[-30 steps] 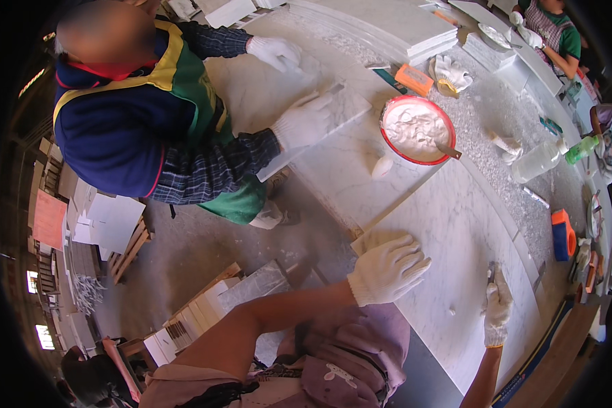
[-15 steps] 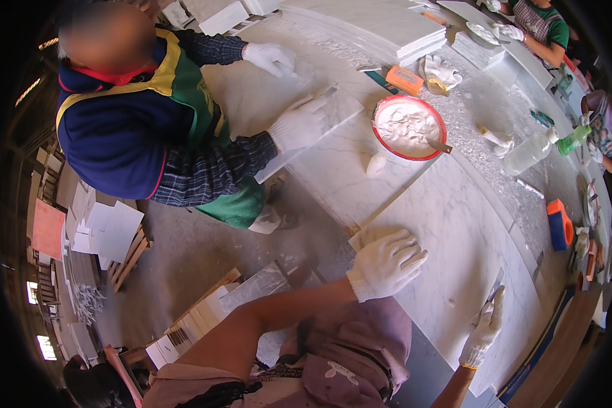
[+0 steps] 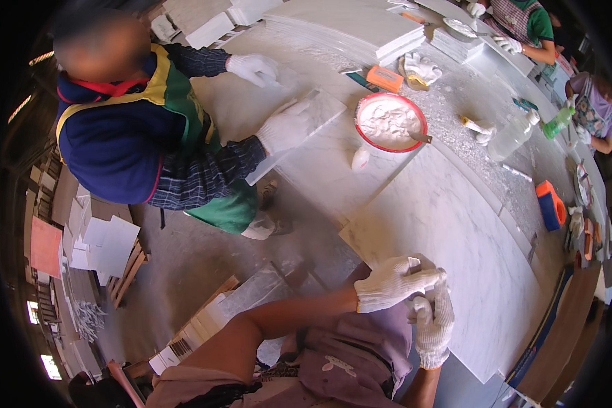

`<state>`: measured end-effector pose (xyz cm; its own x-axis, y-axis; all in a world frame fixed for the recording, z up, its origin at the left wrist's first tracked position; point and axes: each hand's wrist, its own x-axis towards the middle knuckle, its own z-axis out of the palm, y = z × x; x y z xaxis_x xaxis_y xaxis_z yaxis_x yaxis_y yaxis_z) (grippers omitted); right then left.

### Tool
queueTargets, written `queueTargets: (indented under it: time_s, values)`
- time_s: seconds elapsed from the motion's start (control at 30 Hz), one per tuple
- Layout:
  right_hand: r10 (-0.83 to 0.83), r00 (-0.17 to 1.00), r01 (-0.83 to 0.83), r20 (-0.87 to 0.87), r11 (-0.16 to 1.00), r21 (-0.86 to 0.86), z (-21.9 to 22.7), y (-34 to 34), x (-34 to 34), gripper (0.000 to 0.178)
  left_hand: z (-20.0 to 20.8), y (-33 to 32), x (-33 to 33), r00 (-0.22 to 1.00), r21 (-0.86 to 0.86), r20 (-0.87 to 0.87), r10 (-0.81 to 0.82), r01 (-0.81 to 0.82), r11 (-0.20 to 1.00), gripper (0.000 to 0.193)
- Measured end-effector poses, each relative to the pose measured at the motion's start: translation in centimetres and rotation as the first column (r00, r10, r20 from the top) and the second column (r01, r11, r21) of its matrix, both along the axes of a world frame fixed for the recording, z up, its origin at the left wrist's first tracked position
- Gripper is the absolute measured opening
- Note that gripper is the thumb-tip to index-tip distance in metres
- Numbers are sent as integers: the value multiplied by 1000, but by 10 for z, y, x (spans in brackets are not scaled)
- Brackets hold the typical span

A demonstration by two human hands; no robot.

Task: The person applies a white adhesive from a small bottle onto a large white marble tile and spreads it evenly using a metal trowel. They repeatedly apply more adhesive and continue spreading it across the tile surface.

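Observation:
In front of me lies a large white grey-veined marble slab [image 3: 486,272]. Over its near edge my two gloved hands meet. The fingers of my left hand [image 3: 391,284] are bent and closed at the fingertips of my right hand [image 3: 434,325]. My right hand, thumb up, is curled closed; the putty knife it held half a second ago is hidden among the fingers. What my left fingers pinch is covered too. Beyond the slab stands a red-rimmed tub [image 3: 426,120] of white paste [image 3: 386,119], with a flat tool [image 3: 420,137] leaning in it.
Across at left a co-worker [image 3: 109,136] in gloves presses on another slab [image 3: 330,109]. On the dusty table are an orange block [image 3: 385,78], a clear bottle [image 3: 513,137], an orange-and-blue block [image 3: 551,205] and stacked slabs [image 3: 387,41]. Other people work at the far right.
My right hand has come left, off the slab, to meet my left hand. My left hand has drawn back toward me and closed. The co-worker's hands stay nearly in place.

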<state>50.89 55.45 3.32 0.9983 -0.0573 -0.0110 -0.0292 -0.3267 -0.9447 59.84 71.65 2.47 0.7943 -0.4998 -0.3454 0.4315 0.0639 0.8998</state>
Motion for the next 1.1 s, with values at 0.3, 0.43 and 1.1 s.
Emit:
queueTargets:
  time_s: [0.3, 0.43, 1.1]
  values:
    - [39, 966, -12, -256, 994, 109, 5, -14, -32, 56, 35, 31, 7, 598, 602, 286, -748, 495, 626, 34]
    - [156, 967, -165, -203, 986, -29, -4, -68, -74, 38, 46, 36, 11, 468, 787, 299, -832, 372, 492, 40]
    - [-657, 746, 657, -108, 698, 286, -11, -164, -173, 46, 12, -109, -36, 292, 394, 552, -781, 733, 554, 64]
